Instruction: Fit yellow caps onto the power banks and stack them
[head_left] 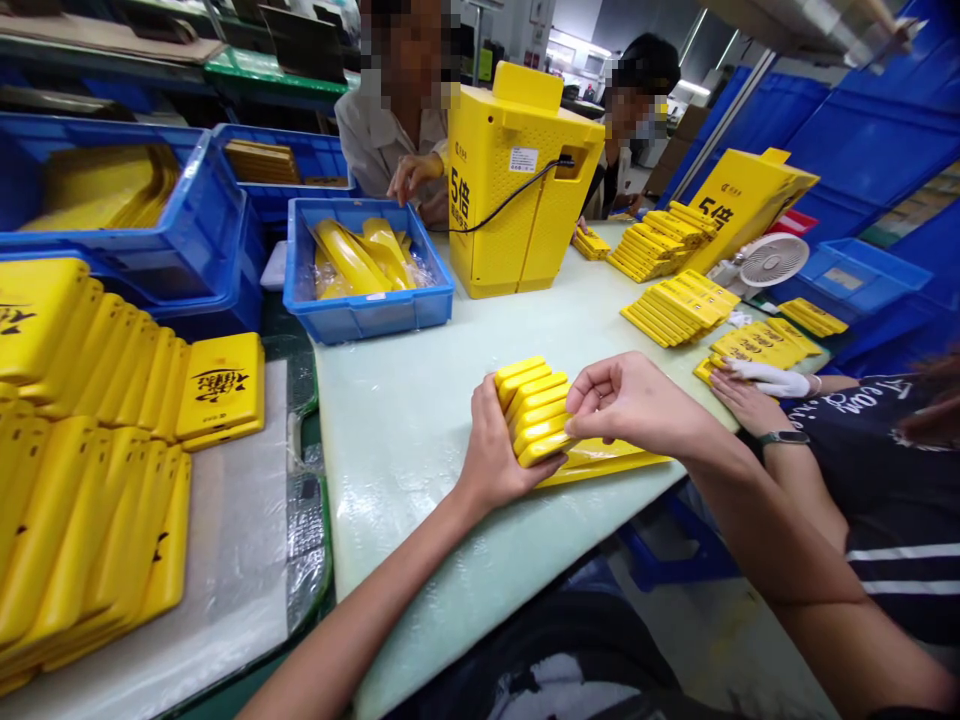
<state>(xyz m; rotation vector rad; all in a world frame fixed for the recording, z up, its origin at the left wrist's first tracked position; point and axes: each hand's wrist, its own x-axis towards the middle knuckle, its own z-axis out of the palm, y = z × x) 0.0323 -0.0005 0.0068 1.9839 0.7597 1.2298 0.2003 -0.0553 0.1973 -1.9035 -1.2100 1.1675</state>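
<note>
Stack of yellow cases held in the left hand at mid-frame

The stack of yellow cases (pixel 531 412) is just right of the frame's centre, its flat pieces fanned slightly out of line and tilted above the table (pixel 405 440); the left hand (pixel 491 452) grips it from the left and below, thumb along the far-left side and fingers under the near end; the right hand (pixel 626 405) comes in from the right with its fingers curled, thumb and fingertips close together at the stack's right edge; whether they pinch a case or only touch it, I cannot tell. Just under and right of the stack, a flat yellow piece (pixel 611 462) lies on the table, partly hidden by the hands.

Farther out, upper centre, stands a yellow cabinet (pixel 491 215) with a black cable (pixel 517 192) looping across its side; to its left, a blue bin (pixel 367 318) holds curved yellow parts (pixel 352 262) and clear film; at the left edge, large piles of yellow cases (pixel 97 500) lean in rows, with more blue bins behind them. Right of centre, further yellow stacks (pixel 679 305) sit near a white fan (pixel 774 260); at the right edge, a co-worker's white-gloved hand (pixel 769 378) rests by yellow pieces; in the upper centre, another person's hand (pixel 412 178) is beside the cabinet.
</note>
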